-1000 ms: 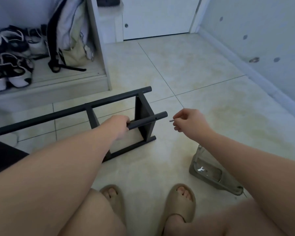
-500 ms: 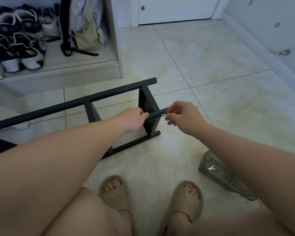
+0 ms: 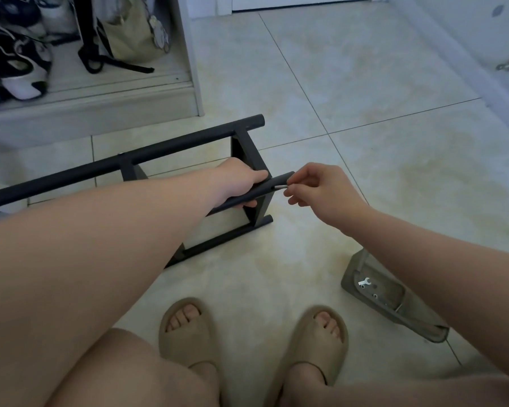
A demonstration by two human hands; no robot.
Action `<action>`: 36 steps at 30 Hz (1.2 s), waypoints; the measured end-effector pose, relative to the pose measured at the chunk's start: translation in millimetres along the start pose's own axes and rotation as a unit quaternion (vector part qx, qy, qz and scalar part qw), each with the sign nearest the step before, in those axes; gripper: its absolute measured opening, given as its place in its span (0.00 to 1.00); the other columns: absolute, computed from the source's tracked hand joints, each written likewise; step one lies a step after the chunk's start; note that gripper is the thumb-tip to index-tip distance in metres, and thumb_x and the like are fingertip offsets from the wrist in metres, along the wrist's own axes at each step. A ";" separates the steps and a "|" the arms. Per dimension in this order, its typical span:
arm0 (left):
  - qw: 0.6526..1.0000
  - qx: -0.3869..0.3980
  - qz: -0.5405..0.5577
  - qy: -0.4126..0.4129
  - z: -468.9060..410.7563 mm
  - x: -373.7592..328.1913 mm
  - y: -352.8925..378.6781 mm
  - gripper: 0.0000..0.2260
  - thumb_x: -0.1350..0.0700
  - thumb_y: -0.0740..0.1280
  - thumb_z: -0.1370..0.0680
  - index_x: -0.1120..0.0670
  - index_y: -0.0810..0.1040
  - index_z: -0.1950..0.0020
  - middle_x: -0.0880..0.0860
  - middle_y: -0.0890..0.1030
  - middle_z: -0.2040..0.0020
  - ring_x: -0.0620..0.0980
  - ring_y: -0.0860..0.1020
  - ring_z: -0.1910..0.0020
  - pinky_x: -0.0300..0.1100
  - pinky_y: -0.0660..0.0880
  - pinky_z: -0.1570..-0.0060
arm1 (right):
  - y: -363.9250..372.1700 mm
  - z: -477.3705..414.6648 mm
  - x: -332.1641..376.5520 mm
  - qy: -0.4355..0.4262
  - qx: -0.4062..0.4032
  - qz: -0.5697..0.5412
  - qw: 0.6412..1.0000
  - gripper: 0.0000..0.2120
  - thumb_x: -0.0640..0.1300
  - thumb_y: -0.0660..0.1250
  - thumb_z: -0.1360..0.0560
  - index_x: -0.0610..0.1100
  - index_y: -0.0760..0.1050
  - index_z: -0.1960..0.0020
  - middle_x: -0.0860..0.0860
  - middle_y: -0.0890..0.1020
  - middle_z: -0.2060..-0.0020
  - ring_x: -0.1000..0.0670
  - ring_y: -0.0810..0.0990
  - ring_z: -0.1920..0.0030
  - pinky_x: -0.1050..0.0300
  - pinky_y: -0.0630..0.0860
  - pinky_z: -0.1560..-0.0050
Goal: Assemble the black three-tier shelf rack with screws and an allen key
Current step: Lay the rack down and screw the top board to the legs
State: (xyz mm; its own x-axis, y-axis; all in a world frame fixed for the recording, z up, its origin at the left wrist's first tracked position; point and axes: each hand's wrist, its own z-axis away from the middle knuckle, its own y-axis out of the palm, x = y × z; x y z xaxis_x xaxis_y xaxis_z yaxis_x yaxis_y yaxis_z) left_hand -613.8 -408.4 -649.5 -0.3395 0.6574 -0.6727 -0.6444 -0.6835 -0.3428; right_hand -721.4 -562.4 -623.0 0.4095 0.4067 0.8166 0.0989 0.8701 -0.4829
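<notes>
The left hand (image 3: 241,183) is gripping a black round metal rack tube (image 3: 278,181) while the right hand (image 3: 321,189) is pinching a small silver screw (image 3: 281,186) at the tube's right end. Feeding it in straight is probably key.

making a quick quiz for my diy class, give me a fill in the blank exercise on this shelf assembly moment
1. The left hand grips a black tube while the right hand pinches a small silver ____.
2. The tip of that part is at a ____ in the tube's side, near its end.
3. The grey tray lies on the floor on the person's ____ side.
Missing words: screw; hole; right.
</notes>
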 end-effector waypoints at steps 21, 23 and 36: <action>1.000 0.011 0.016 0.007 7.3 0.9 1.5 0.16 0.48 0.64 0.18 0.58 0.80 0.41 0.57 0.86 0.50 0.53 0.85 0.58 0.44 0.78 0.59 | 23.0 -1.4 -1.7 -0.048 -0.003 0.129 0.990 0.07 0.39 0.68 0.21 0.49 0.76 0.54 0.48 0.85 0.60 0.46 0.83 0.59 0.66 0.71 0.71; 1.000 0.013 0.021 0.007 7.2 0.9 1.4 0.16 0.48 0.63 0.18 0.58 0.79 0.40 0.56 0.86 0.50 0.53 0.85 0.59 0.43 0.78 0.60 | 25.2 -3.1 -2.7 -0.049 -0.004 0.128 0.991 0.07 0.38 0.68 0.21 0.49 0.76 0.54 0.48 0.85 0.61 0.44 0.83 0.58 0.62 0.73 0.68; 1.000 0.012 0.020 0.007 6.1 1.7 0.1 0.16 0.47 0.63 0.18 0.58 0.80 0.41 0.57 0.86 0.50 0.53 0.85 0.58 0.41 0.78 0.63 | 29.3 -7.3 -5.0 0.037 -0.007 -0.069 0.997 0.05 0.33 0.70 0.23 0.39 0.77 0.56 0.44 0.86 0.62 0.49 0.87 0.63 0.54 0.83 0.57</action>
State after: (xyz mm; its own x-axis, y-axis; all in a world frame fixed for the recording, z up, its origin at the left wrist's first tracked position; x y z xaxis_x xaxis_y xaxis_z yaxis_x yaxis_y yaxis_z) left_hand -618.5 -405.3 -646.7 -0.3556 0.6248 -0.6951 -0.6470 -0.7013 -0.2993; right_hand -713.9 -541.0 -643.6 0.4574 0.2601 0.8504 0.1718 0.9124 -0.3715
